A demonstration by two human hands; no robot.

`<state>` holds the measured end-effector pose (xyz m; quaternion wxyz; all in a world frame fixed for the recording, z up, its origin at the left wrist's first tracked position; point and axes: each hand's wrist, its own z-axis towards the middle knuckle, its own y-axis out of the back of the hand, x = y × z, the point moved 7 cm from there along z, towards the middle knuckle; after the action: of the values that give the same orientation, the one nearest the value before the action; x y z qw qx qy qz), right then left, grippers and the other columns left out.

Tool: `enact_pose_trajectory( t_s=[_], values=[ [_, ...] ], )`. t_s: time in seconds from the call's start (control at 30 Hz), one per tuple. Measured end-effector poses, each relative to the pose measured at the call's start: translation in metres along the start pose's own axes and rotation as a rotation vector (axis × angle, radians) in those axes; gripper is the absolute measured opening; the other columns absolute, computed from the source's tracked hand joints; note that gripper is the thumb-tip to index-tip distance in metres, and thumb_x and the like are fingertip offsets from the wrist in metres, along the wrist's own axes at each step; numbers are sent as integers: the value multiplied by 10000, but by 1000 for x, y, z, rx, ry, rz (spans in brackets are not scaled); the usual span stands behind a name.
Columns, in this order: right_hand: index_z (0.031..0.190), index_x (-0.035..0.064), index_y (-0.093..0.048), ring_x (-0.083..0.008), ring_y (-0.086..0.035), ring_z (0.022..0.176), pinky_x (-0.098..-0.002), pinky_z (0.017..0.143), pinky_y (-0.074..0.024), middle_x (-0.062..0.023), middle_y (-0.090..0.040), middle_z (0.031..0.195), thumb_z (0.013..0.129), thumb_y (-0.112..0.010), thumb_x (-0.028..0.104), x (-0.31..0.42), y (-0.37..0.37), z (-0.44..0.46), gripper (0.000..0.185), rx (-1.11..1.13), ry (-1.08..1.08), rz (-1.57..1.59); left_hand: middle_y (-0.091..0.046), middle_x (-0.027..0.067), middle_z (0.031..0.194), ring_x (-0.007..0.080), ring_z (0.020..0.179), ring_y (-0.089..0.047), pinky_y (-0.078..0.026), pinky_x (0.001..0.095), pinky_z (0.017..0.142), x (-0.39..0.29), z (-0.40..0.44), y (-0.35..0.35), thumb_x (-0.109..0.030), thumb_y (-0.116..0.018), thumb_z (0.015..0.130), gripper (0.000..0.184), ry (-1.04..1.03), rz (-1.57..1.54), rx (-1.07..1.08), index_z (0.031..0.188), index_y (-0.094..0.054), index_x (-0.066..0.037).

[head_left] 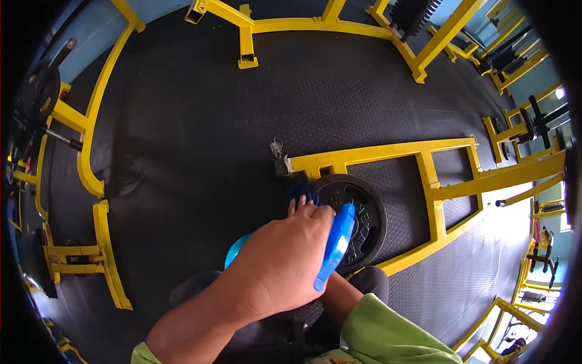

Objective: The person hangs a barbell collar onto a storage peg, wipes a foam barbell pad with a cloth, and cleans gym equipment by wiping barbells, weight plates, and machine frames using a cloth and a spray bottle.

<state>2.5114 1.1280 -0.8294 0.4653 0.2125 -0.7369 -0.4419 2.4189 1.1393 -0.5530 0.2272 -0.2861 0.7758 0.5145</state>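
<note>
My left hand (291, 249) is closed around a spray bottle, whose blue trigger head (337, 246) sticks out at the right of the fist. Part of its turquoise body (235, 252) shows left of the wrist. Behind it, my right hand (297, 205) is mostly hidden; only a few fingertips show, pressed on a dark navy cloth (302, 189). The cloth touches or lies close to the left rim of a black weight plate (374, 215) with raised lettering. That plate rests against a yellow steel frame (388, 151) low to the floor.
Black textured rubber matting (200, 121) covers the floor. Yellow machine frames (315, 25) stand ahead, with another yellow frame (94, 133) and mounted plates (41, 94) at the left. More gym machines (527, 124) line the right side. A torn end cap (280, 164) tips the near frame.
</note>
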Motion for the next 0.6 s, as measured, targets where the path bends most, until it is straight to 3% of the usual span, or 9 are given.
enact_pose_trajectory(
  t_s=[0.13, 0.2, 0.27, 0.33, 0.4, 0.43, 0.47, 0.53, 0.6],
  values=[
    [1449, 78, -305, -274, -181, 1438, -421, 1182, -109, -148, -271, 1521, 869, -515, 323, -34, -40, -48, 664, 160, -4, -50, -573, 238, 1153, 378, 953, -642, -533, 413, 851, 0, 2, 3, -217, -707, 753, 607, -10, 35, -19, 1236, -447, 44],
    [1480, 82, -230, -259, -168, 1444, -424, 1183, -97, -144, -224, 1542, 868, -527, 321, -31, -4, -79, 721, 382, 131, -223, -577, 239, 1146, 378, 949, -644, -535, 418, 845, 2, 2, -1, -220, -713, 750, 606, -36, 34, -41, 1230, -451, 41],
    [1495, 82, -177, -255, -164, 1446, -422, 1184, -87, -137, -212, 1548, 863, -543, 315, -48, 1, -97, 766, 417, 242, -159, -581, 240, 1139, 378, 945, -646, -537, 423, 838, 0, -1, -3, -224, -719, 747, 605, -69, 41, -57, 1225, -454, 38],
    [1475, 73, -246, -261, -186, 1440, -420, 1185, -85, -142, -239, 1537, 862, -547, 314, -40, 9, -88, 724, 405, 255, -142, -573, 247, 1162, 379, 970, -640, -532, 422, 854, 0, -4, -4, -226, -723, 743, 609, -72, -2, -34, 1225, -458, 36],
    [1440, 75, -335, -281, -193, 1434, -430, 1184, -77, -145, -283, 1517, 872, -524, 341, -22, 9, -61, 655, 301, 137, -62, -573, 246, 1162, 381, 980, -636, -526, 424, 863, -1, -6, -4, -225, -722, 742, 607, -75, -15, -28, 1222, -461, 39],
    [1402, 62, -399, -309, -218, 1419, -448, 1179, -84, -140, -328, 1493, 882, -492, 377, -15, -15, -45, 616, 236, 135, -320, -573, 246, 1162, 383, 990, -632, -521, 425, 873, -2, -6, -4, -224, -722, 740, 606, -77, -23, -16, 1220, -463, 41],
    [1405, 63, -398, -323, -225, 1414, -462, 1174, -96, -131, -334, 1491, 888, -463, 373, -16, -26, -30, 606, 2, 129, -233, -573, 246, 1162, 383, 990, -632, -521, 425, 873, -5, -6, -3, -224, -722, 740, 606, -84, -26, -15, 1220, -463, 41],
    [1429, 61, -352, -314, -198, 1426, -436, 1176, -118, -143, -294, 1512, 876, -479, 366, -21, -23, 7, 644, -167, -91, -40, -574, 244, 1157, 389, 1003, -623, -512, 425, 886, -5, -5, 0, -222, -723, 737, 609, -56, 26, -41, 1221, -464, 44],
    [1439, 56, -328, -310, -199, 1426, -429, 1175, -117, -163, -278, 1515, 875, -483, 365, -9, -13, 29, 663, -237, -108, -294, -574, 249, 1150, 395, 988, -624, -511, 428, 879, -4, -9, -1, -206, -719, 729, 615, -101, 53, -125, 1228, -460, 44]
  ],
)
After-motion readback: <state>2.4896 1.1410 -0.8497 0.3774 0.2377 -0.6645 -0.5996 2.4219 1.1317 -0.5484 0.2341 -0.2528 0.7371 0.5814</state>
